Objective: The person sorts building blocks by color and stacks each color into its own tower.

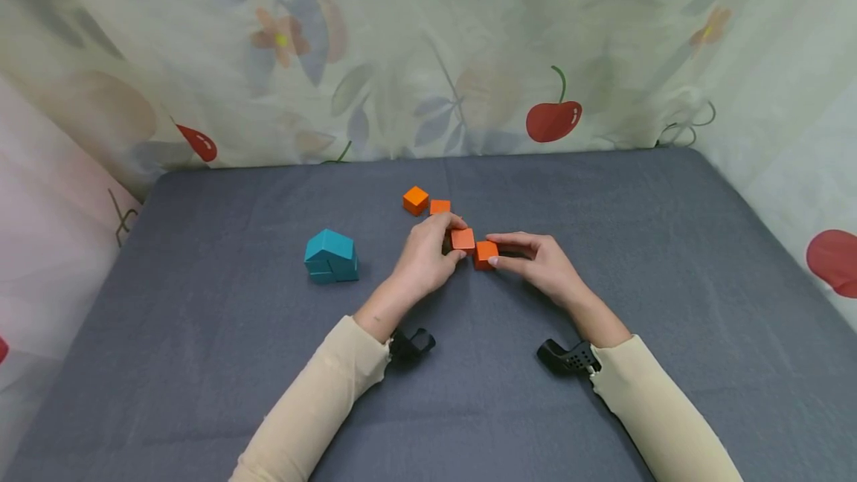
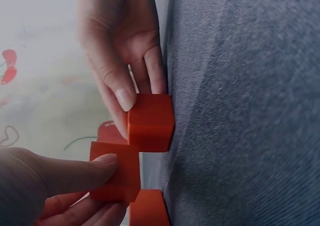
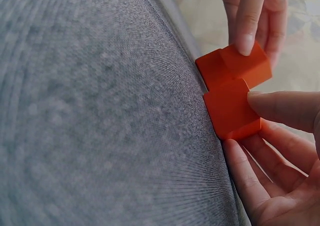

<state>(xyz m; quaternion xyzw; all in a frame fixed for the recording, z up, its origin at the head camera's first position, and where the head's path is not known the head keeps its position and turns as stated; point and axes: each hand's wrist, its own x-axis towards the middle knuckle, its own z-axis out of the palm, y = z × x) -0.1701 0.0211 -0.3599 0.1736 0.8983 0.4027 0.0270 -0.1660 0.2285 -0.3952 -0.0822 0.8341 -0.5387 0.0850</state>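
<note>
My left hand (image 1: pixel 425 255) pinches an orange cube (image 1: pixel 463 239) between thumb and fingers, held a little above the cloth. With thumb and fingers my right hand (image 1: pixel 538 266) grips another orange cube (image 1: pixel 486 255), low at the cloth; whether it rests there I cannot tell. The two held cubes sit corner to corner, seemingly touching, in the left wrist view, where the left one (image 2: pixel 117 171) is farther from the cloth than the right one (image 2: pixel 151 122). Behind the left fingers lies a partly covered orange cube (image 1: pixel 440 207). One more orange cube (image 1: pixel 415 201) stands beside it, turned at an angle.
Left of the hands stands a teal house-shaped group of blocks (image 1: pixel 331 257) with a peaked top. Dark grey cloth (image 1: pixel 495 407) covers the table, and a patterned curtain (image 1: pixel 402 58) hangs behind its far edge. Black wrist mounts (image 1: pixel 565 357) sit under both cuffs.
</note>
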